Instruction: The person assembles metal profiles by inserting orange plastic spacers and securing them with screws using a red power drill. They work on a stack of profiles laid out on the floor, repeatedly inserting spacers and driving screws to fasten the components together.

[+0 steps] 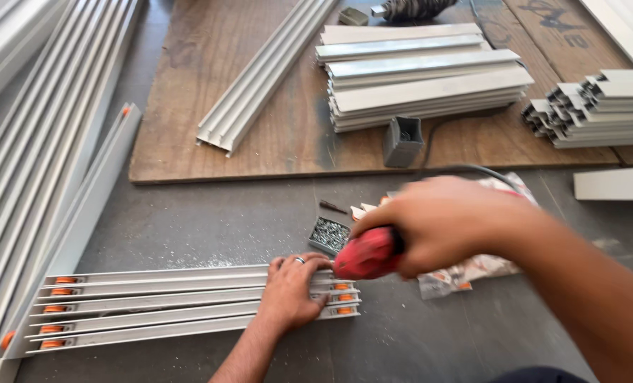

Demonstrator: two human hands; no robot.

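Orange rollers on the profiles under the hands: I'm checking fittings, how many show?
8: five orange rollers at the profiles' left ends, three by the left hand; others may be hidden under it.

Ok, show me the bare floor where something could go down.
Free: grey floor between the wooden board and the bundled profiles; also floor below the red tool. Crowded: around the screw box and plastic bag.

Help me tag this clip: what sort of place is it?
Probably an aluminium window-frame workshop: cut aluminium profiles stacked on a wooden board, a box of screws, and a red power tool over roller-fitted profiles.
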